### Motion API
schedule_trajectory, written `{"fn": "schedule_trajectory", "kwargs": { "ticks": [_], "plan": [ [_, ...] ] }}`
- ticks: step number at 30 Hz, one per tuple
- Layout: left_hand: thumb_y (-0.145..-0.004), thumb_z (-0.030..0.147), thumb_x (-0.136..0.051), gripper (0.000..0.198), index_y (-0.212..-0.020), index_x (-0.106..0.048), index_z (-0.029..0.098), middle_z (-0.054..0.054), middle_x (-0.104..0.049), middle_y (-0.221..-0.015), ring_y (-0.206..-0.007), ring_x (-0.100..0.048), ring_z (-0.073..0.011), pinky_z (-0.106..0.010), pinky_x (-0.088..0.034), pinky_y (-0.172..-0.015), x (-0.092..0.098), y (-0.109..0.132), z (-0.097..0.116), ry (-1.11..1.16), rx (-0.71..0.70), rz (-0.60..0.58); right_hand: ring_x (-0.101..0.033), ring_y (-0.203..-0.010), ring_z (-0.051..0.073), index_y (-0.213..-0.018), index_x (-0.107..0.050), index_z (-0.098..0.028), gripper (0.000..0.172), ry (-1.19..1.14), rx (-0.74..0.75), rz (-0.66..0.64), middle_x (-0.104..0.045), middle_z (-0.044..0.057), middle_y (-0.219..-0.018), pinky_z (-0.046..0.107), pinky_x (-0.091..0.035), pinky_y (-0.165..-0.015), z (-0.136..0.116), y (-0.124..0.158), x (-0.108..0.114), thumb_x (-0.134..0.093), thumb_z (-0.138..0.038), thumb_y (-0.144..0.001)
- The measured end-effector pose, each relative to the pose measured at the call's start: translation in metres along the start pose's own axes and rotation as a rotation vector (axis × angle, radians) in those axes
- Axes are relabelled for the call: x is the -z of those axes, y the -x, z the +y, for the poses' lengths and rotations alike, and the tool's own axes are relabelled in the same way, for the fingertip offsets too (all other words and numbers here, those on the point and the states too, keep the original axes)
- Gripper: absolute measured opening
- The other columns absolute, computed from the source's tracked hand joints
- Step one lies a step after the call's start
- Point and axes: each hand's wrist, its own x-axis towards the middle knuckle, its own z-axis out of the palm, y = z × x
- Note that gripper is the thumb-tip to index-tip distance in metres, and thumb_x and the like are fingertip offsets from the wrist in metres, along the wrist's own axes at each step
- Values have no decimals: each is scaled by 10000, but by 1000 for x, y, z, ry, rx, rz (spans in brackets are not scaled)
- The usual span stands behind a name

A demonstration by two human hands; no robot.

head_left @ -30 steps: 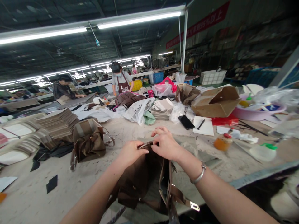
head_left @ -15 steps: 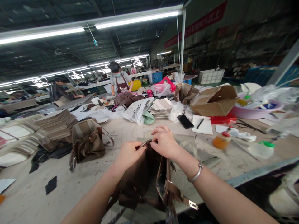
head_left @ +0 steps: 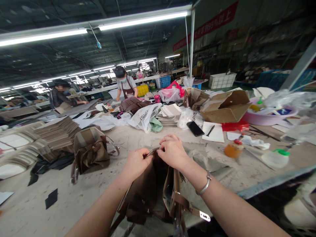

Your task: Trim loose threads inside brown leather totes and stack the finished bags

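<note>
A brown handbag (head_left: pixel 142 194) lies at the front edge of the table, its mouth partly spread. My left hand (head_left: pixel 138 163) pinches the bag's top rim between thumb and fingers. Close beside it, my right hand (head_left: pixel 172 151) is closed on the same rim, fingers bent over the edge. A strap with a metal buckle plate (head_left: pixel 204 216) hangs from the bag's right side, below my right wrist. Part of the rim is hidden behind my fingers. Left of my hands stands a second brown bag (head_left: pixel 91 151) with its handle out to the side.
Stacked grey-brown panels (head_left: pixel 58 131) fill the left side. Ahead lie plastic bags (head_left: pixel 145 117), a phone (head_left: pixel 195 128) and a pen on white paper (head_left: pixel 213 132). On the right are an orange glue bottle (head_left: pixel 233 149), a green-capped bottle (head_left: pixel 275 158) and a pink basin (head_left: pixel 269 115). Co-workers stand beyond.
Both hands keep their hold on the bag's rim with hardly any movement. The view has shifted slightly, and the co-worker ahead has bent a hand lower.
</note>
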Motion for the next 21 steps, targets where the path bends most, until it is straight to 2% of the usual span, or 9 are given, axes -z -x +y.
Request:
{"fn": "schedule_trajectory", "kwargs": {
  "ticks": [2, 5, 8, 11, 18, 21],
  "plan": [
    [-727, 316, -578, 156, -685, -613, 170, 38, -559, -610, -584, -466, -112, -219, -279, -549, 0, 0, 0, 14, -10, -13, -447, -970, 210, -590, -660, -193, 121, 12, -8, -1, -663, 19, -837, 331, -288, -862, -1, -1, -1, -583, -167, -680],
    [-734, 387, -597, 213, -797, -660, 193, 34, -612, -672, -623, -505, -125, -217, -292, -559, 1, 0, 1, 40, -29, -33, -460, -945, 208, -599, -659, -186, 124, 39, -22, -11, -661, 32, -803, 322, -295, -837, -2, -1, -1, -576, -180, -691],
    [-802, 362, -513, 265, -669, -637, 169, 33, -547, -562, -560, -455, -109, -221, -266, -541, 1, -1, 2, -23, -42, -4, -472, -926, 211, -596, -651, -183, 137, 76, -23, -19, -655, 45, -765, 319, -304, -817, -3, -1, 0, -578, -205, -709],
    [-812, 313, -484, 301, -576, -586, 155, 35, -481, -502, -522, -405, -96, -224, -244, -530, 0, -2, 3, -76, -43, 25, -480, -908, 210, -584, -645, -187, 150, 94, -10, -11, -653, 40, -748, 318, -312, -810, -2, 0, 0, -596, -228, -720],
    [-801, 285, -469, 251, -608, -579, 166, 38, -460, -499, -519, -414, -94, -220, -244, -528, -3, -4, 3, -110, -14, 43, -496, -869, 203, -579, -629, -195, 208, 10, 2, -7, -629, 31, -707, 316, -341, -817, 0, 3, 4, -652, -319, -745],
    [-785, 275, -470, 239, -600, -574, 166, 34, -471, -501, -522, -426, -97, -221, -244, -532, -2, -4, 5, -149, -3, 48, -499, -836, 197, -654, -600, -191, 223, -75, -5, 35, -601, 26, -722, 310, -371, -782, 1, 6, 9, -697, -385, -708]
  ]
}}
